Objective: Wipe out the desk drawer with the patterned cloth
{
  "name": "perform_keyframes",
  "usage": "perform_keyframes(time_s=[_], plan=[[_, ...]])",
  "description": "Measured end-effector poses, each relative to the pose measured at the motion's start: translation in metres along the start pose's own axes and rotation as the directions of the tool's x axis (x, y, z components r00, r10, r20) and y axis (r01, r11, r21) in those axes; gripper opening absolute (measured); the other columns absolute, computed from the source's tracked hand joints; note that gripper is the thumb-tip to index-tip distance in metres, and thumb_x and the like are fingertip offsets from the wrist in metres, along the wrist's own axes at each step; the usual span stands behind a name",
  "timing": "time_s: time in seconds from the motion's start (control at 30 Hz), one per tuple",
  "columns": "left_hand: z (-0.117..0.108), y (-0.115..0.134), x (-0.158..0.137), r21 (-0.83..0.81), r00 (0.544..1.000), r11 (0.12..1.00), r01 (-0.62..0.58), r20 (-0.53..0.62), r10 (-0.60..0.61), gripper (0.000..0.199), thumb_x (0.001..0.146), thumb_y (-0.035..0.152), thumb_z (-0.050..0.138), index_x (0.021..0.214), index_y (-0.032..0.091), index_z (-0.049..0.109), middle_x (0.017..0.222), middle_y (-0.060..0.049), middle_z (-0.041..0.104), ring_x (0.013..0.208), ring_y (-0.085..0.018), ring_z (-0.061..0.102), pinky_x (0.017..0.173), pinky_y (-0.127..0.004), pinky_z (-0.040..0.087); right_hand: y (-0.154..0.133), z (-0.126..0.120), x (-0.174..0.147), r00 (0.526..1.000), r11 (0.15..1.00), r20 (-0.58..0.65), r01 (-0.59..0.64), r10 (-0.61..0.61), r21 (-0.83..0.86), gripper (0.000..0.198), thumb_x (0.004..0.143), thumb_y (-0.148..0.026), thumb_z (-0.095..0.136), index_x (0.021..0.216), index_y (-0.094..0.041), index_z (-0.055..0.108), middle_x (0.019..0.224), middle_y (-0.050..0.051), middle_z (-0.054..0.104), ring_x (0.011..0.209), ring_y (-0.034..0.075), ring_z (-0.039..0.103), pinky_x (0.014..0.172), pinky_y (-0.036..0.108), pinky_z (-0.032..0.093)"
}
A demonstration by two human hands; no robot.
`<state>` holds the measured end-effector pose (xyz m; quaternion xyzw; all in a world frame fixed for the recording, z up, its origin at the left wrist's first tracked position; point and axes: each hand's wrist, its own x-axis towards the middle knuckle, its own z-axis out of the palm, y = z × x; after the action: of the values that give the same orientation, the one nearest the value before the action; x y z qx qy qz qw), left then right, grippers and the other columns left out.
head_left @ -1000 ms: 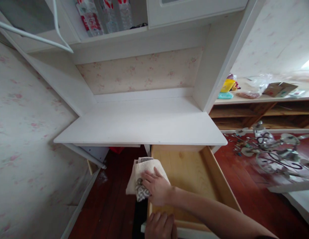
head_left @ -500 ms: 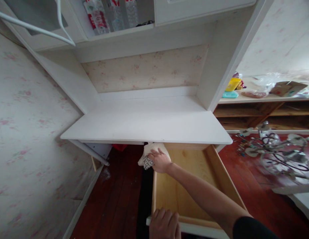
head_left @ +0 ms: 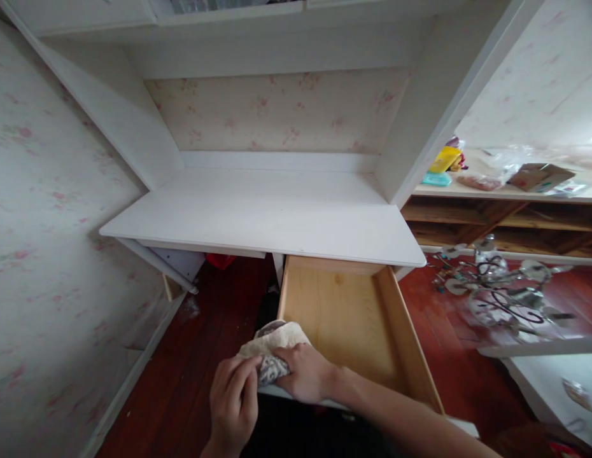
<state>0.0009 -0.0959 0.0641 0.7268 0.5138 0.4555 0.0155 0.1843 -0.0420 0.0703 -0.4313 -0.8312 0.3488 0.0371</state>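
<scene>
A bunched cloth (head_left: 270, 346), cream with a grey patterned part, lies over the front left corner of a pulled-out wooden drawer (head_left: 338, 318). My right hand (head_left: 303, 372) grips the cloth from the right, its forearm crossing the drawer's front. On the cloth's near left side, my left hand (head_left: 236, 397) has curled fingers, the tips closed on the cloth's edge. The cloth hides that corner of the drawer. Above the drawer's back end is the white desk top (head_left: 267, 213).
Left of the desk is a flower-patterned wall (head_left: 48, 242). A metal chandelier (head_left: 506, 286) lies on the red wooden floor (head_left: 434, 324) at right. Behind it, a low shelf (head_left: 506, 216) carries a yellow container (head_left: 444, 159) and a cardboard box (head_left: 539, 177). A white piece (head_left: 554, 388) stands at lower right.
My right hand has brought the cloth from the drawer's back left towards its front left corner. My left hand has left the drawer front and come to the cloth. The view has tipped down.
</scene>
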Motion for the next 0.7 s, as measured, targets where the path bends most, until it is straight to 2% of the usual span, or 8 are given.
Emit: perform_keyframes(time_s=[0.1, 0.23, 0.37, 0.43, 0.53, 0.57, 0.63, 0.7], plan=[[0.021, 0.009, 0.002, -0.014, 0.995, 1.0, 0.013, 0.096, -0.012, 0.025, 0.09, 0.009, 0.051, 0.108, 0.021, 0.063, 0.092, -0.004, 0.064, 0.086, -0.015, 0.061, 0.077, -0.029, 0.051, 0.014, -0.013, -0.023, 0.997, 0.997, 0.024, -0.079, 0.079, 0.002, 0.022, 0.075, -0.03, 0.055, 0.091, -0.02, 0.067, 0.083, 0.006, 0.073, 0.078, 0.023, 0.067, 0.066, 0.028, 0.045], [0.045, 0.021, -0.001, -0.043, 0.973, 0.997, 0.071, 0.221, -0.06, 0.022, 0.093, 0.013, 0.048, 0.109, 0.02, 0.061, 0.095, -0.006, 0.065, 0.09, -0.015, 0.062, 0.082, -0.029, 0.051, 0.045, -0.029, -0.075, 0.983, 0.983, 0.016, -0.183, 0.183, 0.003, 0.019, 0.075, -0.025, 0.052, 0.087, -0.021, 0.066, 0.079, 0.005, 0.072, 0.075, 0.022, 0.067, 0.066, 0.027, 0.045], [0.058, 0.023, -0.002, 0.065, 0.92, 0.996, 0.057, 0.384, -0.078, 0.021, 0.096, 0.019, 0.044, 0.109, 0.02, 0.06, 0.094, -0.005, 0.066, 0.089, -0.016, 0.063, 0.081, -0.03, 0.051, 0.081, -0.051, -0.133, 0.959, 0.959, -0.001, -0.282, 0.282, 0.018, 0.02, 0.076, -0.023, 0.05, 0.087, -0.021, 0.066, 0.081, 0.006, 0.071, 0.077, 0.022, 0.066, 0.07, 0.029, 0.046], [0.062, 0.023, -0.002, 0.136, 0.89, 0.991, 0.017, 0.449, -0.077, 0.021, 0.096, 0.02, 0.043, 0.108, 0.021, 0.06, 0.095, -0.005, 0.067, 0.09, -0.017, 0.062, 0.082, -0.031, 0.05, 0.098, -0.071, -0.161, 0.942, 0.938, -0.031, -0.329, 0.334, 0.111, 0.02, 0.077, -0.025, 0.05, 0.087, -0.022, 0.067, 0.083, 0.005, 0.071, 0.076, 0.021, 0.066, 0.07, 0.029, 0.047], [0.064, 0.025, -0.003, 0.215, 0.87, 0.976, -0.029, 0.486, -0.081, 0.022, 0.095, 0.019, 0.044, 0.107, 0.022, 0.061, 0.096, -0.004, 0.067, 0.092, -0.018, 0.062, 0.082, -0.032, 0.049, 0.115, -0.106, -0.202, 0.859, 0.842, -0.132, -0.438, 0.496, 0.314, 0.025, 0.084, -0.04, 0.047, 0.078, -0.022, 0.063, 0.072, 0.003, 0.068, 0.067, 0.02, 0.063, 0.062, 0.03, 0.048], [0.065, 0.026, -0.003, 0.236, 0.868, 0.971, -0.041, 0.49, -0.082, 0.022, 0.094, 0.018, 0.044, 0.107, 0.022, 0.061, 0.095, -0.004, 0.067, 0.091, -0.019, 0.062, 0.081, -0.032, 0.048, 0.118, -0.116, -0.216, 0.803, 0.805, -0.202, -0.473, 0.561, 0.359, 0.031, 0.085, -0.045, 0.044, 0.071, -0.022, 0.06, 0.067, 0.004, 0.066, 0.062, 0.02, 0.061, 0.058, 0.031, 0.048], [0.065, 0.029, -0.005, 0.269, 0.863, 0.961, -0.059, 0.497, -0.086, 0.021, 0.094, 0.018, 0.044, 0.105, 0.022, 0.062, 0.093, -0.003, 0.067, 0.089, -0.019, 0.061, 0.078, -0.032, 0.047, 0.119, -0.128, -0.24, 0.689, 0.767, -0.346, -0.524, 0.637, 0.371, 0.036, 0.086, -0.053, 0.042, 0.072, -0.024, 0.058, 0.063, 0.006, 0.064, 0.056, 0.021, 0.058, 0.052, 0.032, 0.047], [0.065, 0.031, -0.005, 0.295, 0.859, 0.953, -0.069, 0.503, -0.094, 0.021, 0.093, 0.018, 0.045, 0.103, 0.022, 0.063, 0.091, -0.003, 0.067, 0.086, -0.018, 0.061, 0.076, -0.03, 0.046, 0.117, -0.127, -0.257, 0.63, 0.795, -0.493, -0.539, 0.599, 0.277, 0.032, 0.086, -0.053, 0.044, 0.088, -0.026, 0.062, 0.069, 0.009, 0.068, 0.06, 0.024, 0.062, 0.055, 0.036, 0.049]])
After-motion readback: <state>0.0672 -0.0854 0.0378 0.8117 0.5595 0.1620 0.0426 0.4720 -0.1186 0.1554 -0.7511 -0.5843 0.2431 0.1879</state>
